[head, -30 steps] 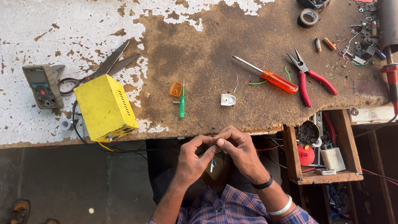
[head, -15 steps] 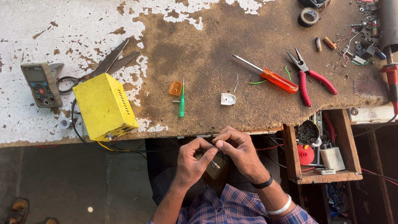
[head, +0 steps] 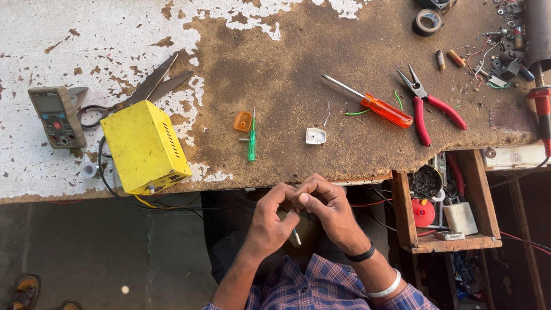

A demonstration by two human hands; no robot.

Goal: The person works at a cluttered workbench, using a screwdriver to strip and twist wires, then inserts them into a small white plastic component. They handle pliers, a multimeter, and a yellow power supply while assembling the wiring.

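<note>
Hands are staying huddled below the bench (head: 22,166) edge at lower centre, the left hand (head: 272,223) and right hand (head: 330,214) now pinching their fingers tighter around a small metal-tipped part (head: 296,235), barely visible between them.

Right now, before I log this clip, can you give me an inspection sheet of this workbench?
Surface: bench, worn brown board with flaking white paint.
Job's things: small metal-tipped part between both hands, below the bench edge; too small to identify.
Clutter: yellow box, meter, scissors, green screwdriver, orange screwdriver, red pliers, white plug, tape roll.
Hands: left hand and right hand pinched together on the part.
Cables: black cable from the yellow box.
Surroundings: open drawer of parts; sandals on the floor.
</note>
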